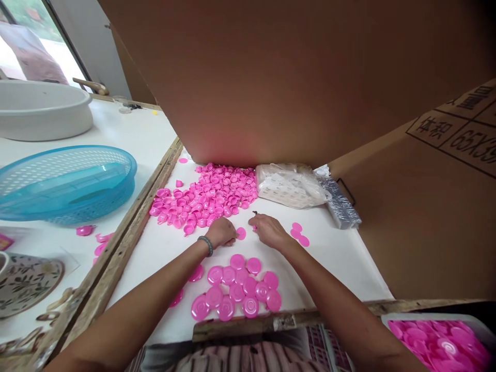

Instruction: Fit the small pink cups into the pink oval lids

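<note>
My left hand point(221, 232) rests on the white table with its fingers curled, touching a flat pink disc point(241, 233). My right hand point(268, 230) lies just right of it, fingers pinched on a small pink piece I can barely see. A heap of small pink caps point(207, 199) lies right behind both hands. Several larger pink round lids point(238, 292) lie in a cluster between my forearms near the table's front edge. Two loose pink discs point(300, 235) sit to the right of my right hand.
A big cardboard box point(310, 77) looms over the back and right. Clear plastic bags point(290, 186) of small parts lie behind my right hand. A blue basket point(65, 181) and a white basin point(39, 108) stand at left. A bin of pink lids point(442, 343) sits bottom right.
</note>
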Available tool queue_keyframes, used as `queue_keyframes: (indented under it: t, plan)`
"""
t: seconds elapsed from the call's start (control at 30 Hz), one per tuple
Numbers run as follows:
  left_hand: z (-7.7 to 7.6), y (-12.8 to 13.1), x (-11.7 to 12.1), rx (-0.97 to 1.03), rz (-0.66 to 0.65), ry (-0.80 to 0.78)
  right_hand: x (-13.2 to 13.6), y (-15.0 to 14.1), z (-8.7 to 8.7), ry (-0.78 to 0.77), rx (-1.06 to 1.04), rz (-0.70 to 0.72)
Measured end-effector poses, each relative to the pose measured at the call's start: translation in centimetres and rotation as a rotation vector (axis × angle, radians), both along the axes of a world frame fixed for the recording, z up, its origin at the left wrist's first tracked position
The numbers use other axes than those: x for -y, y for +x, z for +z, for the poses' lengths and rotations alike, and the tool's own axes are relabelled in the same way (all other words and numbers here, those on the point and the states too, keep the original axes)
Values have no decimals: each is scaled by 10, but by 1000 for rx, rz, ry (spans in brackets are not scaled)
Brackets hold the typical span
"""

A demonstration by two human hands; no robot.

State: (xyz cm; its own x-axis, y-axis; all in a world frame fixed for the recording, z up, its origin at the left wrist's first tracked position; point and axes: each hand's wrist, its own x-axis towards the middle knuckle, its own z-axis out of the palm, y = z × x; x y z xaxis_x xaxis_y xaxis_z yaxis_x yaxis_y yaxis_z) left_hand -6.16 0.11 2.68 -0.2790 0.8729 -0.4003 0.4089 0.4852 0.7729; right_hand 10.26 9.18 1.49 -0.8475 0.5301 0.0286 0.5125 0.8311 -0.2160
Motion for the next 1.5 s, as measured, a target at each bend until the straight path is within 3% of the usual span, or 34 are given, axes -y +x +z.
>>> queue_keyframes:
  t: [0.1,0.27,0.37,0.5,0.63,0.77,0.9,1.1,1.2,1.37,1.43,1.5]
  plan:
    - [-2,-1,5,-195,-1,68,12,12,0,-46,-71,-39]
    - [-16,3,12,-482,-208,295,18,18,-21,-148,-254,-118]
    - [-24,6,12,-464,-232,323,18,16,-31,-193,-363,-118]
    - [-29,7,10,-427,-207,344,21,10,-26,-179,-454,-98]
    - [-32,7,9,-416,-182,377,24,-4,-15,-118,-285,13]
    - [-34,7,8,-406,-184,382,22,-13,-15,-43,-155,79]
    - [-35,8,10,-431,-169,368,23,-9,-21,-15,-198,145]
    - [-34,10,11,-406,-180,380,32,-4,-26,8,-273,111]
    - [-32,8,10,-335,-194,400,31,-6,-28,-147,-339,21]
    - [-27,5,9,8,-161,369,30,0,-34,-852,-606,-365]
    - [-24,6,8,159,-78,261,35,6,-33,-901,-668,-379]
    - [-20,9,6,269,19,126,41,11,-28,-728,-654,-269]
